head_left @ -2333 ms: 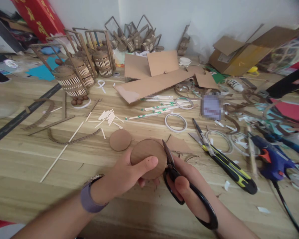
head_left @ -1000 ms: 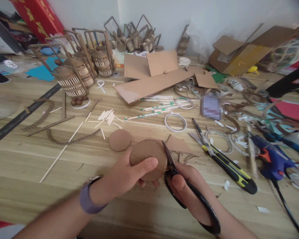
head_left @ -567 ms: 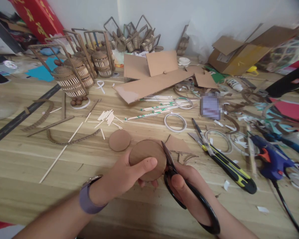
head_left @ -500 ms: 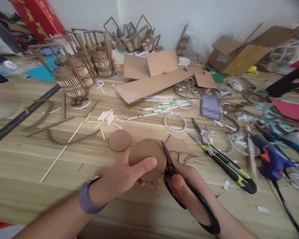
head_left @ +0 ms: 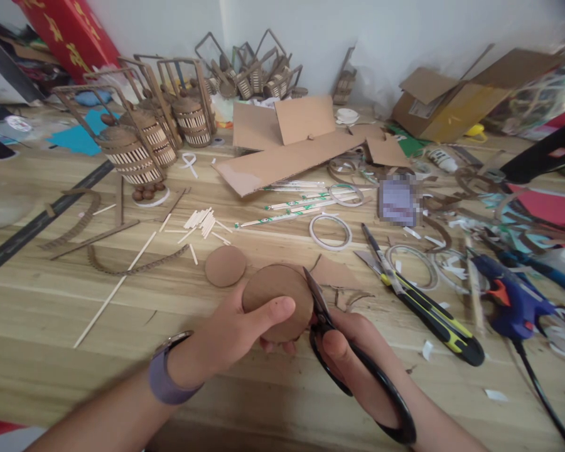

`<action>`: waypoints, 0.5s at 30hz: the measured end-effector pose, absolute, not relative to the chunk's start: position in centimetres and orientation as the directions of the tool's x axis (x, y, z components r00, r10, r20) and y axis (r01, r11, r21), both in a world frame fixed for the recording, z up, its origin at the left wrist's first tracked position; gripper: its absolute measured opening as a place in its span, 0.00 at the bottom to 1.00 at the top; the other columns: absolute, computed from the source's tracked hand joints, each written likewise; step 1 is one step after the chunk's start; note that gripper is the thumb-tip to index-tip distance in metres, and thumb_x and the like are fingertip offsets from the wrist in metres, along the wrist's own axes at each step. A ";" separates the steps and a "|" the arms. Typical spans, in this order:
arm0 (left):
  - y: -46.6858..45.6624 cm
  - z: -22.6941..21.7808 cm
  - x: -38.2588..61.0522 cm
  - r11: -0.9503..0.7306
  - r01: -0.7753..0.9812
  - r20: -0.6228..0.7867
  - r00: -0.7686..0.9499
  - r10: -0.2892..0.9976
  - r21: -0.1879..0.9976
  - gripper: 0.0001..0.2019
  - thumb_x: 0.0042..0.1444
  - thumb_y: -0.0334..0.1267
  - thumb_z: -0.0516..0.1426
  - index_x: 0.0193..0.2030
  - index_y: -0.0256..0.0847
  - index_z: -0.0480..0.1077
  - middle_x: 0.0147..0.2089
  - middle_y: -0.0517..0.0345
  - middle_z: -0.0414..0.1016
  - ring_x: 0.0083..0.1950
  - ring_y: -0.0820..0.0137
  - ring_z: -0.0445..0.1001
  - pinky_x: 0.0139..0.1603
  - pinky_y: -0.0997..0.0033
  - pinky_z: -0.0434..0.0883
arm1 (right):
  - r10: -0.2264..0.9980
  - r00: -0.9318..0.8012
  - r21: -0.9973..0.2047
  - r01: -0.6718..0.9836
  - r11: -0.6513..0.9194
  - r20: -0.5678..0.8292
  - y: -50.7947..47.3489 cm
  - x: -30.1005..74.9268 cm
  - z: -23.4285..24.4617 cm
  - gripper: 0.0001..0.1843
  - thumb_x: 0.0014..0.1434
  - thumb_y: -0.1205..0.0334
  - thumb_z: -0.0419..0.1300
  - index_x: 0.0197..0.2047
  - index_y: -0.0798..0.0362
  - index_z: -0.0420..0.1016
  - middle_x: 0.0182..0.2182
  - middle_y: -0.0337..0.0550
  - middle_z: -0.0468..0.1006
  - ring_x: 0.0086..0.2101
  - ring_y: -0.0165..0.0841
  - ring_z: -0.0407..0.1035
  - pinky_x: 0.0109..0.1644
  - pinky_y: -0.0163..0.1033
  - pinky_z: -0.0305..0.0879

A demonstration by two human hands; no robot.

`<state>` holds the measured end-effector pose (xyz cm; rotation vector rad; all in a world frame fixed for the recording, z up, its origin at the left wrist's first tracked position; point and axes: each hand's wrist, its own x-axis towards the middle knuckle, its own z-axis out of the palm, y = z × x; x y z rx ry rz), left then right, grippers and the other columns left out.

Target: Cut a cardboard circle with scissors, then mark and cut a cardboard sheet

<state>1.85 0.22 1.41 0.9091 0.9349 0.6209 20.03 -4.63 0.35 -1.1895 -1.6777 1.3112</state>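
- On my feed, a cutter (head_left: 434, 317) lies on the table (head_left: 113, 383).
- Just left of its tip, I make out a tape roll (head_left: 331, 247).
- Right of the cutter, I see a glue gun (head_left: 522, 311).
- Well beyond it, I get an open box (head_left: 471, 110).
- Well left of it, I spot short sticks (head_left: 199, 220).
- Farther left and back, I see baskets (head_left: 134, 162).

Single head-worn camera, close above tabletop (head_left: 169, 304), facing forward and down, wall (head_left: 311, 34) beyond.
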 end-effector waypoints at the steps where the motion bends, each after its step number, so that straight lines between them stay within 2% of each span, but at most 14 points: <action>1: 0.2 1.4 1.9 0.493 -0.073 -0.407 0.468 0.784 0.867 0.19 0.47 0.51 0.69 0.37 0.40 0.75 0.20 0.62 0.75 0.20 0.72 0.71 0.19 0.77 0.63 | 0.939 -0.343 -0.967 0.244 0.073 -0.016 -4.7 20.0 0.4 0.40 0.62 0.25 0.42 0.38 0.52 0.80 0.22 0.37 0.69 0.19 0.29 0.54 0.26 0.34 0.60; 5: 0.2 1.5 1.8 0.507 -0.072 -0.424 0.456 0.782 0.859 0.20 0.47 0.51 0.69 0.41 0.40 0.75 0.20 0.63 0.76 0.20 0.71 0.72 0.19 0.76 0.64 | 0.942 -0.334 -0.974 0.220 0.055 -0.022 -4.7 19.9 0.5 0.40 0.61 0.25 0.43 0.36 0.52 0.79 0.24 0.37 0.70 0.21 0.29 0.58 0.33 0.35 0.65; 10: 0.3 1.2 1.7 0.519 -0.080 -0.434 0.450 0.780 0.851 0.18 0.48 0.51 0.69 0.39 0.40 0.75 0.23 0.62 0.78 0.21 0.71 0.75 0.19 0.77 0.64 | 0.937 -0.348 -0.982 0.184 0.051 -0.016 -4.6 19.8 0.7 0.39 0.62 0.26 0.44 0.34 0.53 0.77 0.29 0.39 0.73 0.28 0.31 0.65 0.36 0.35 0.65; 12: 0.3 1.0 1.8 0.515 -0.084 -0.431 0.441 0.787 0.853 0.19 0.49 0.53 0.68 0.38 0.40 0.75 0.25 0.61 0.79 0.21 0.71 0.75 0.19 0.77 0.64 | 0.939 -0.343 -0.979 0.197 0.056 -0.016 -4.6 19.9 0.6 0.39 0.62 0.25 0.43 0.34 0.53 0.77 0.27 0.39 0.72 0.27 0.31 0.64 0.35 0.35 0.64; 15: 0.4 0.6 1.7 0.514 -0.071 -0.447 0.403 0.798 0.855 0.21 0.49 0.56 0.67 0.38 0.39 0.74 0.27 0.59 0.81 0.22 0.70 0.76 0.20 0.76 0.65 | 0.944 -0.330 -0.968 0.243 0.061 -0.023 -4.6 20.0 0.3 0.41 0.61 0.24 0.42 0.34 0.53 0.77 0.20 0.34 0.64 0.22 0.30 0.59 0.31 0.35 0.62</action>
